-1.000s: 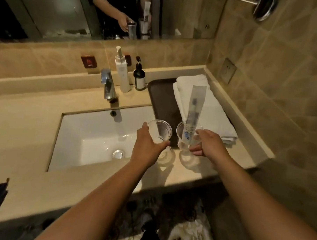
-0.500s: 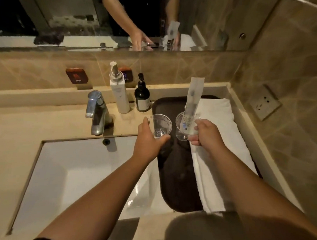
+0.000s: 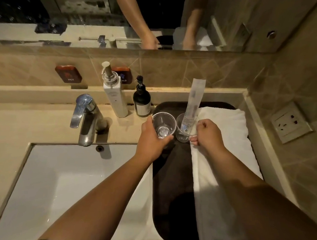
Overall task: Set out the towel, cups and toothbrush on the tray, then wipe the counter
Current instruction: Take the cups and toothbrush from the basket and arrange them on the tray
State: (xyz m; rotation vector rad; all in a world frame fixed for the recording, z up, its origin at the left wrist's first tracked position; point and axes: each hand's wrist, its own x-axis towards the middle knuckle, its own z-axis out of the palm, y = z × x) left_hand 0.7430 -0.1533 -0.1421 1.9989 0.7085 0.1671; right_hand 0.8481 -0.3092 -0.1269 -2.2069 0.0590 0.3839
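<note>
A dark tray [image 3: 171, 184] lies on the counter right of the sink, with a folded white towel [image 3: 225, 159] along its right half. My left hand [image 3: 151, 137] grips an empty clear plastic cup [image 3: 164, 124] over the tray's far left part. My right hand [image 3: 208, 133] holds a second clear cup [image 3: 184, 130] just beside it, at the towel's left edge. A wrapped toothbrush [image 3: 193, 103] stands upright in that second cup. Whether the cups touch the tray I cannot tell.
A chrome faucet [image 3: 85, 118] overhangs the white sink [image 3: 69, 188]. A tall white pump bottle [image 3: 113, 96] and a small dark pump bottle [image 3: 141, 101] stand against the back ledge, just left of the tray. A wall socket [image 3: 291, 122] sits at right; a mirror [image 3: 158, 20] above.
Both hands carried the cups from the counter's front edge to the far end of the tray. My view has come closer and tipped down over the sink.
</note>
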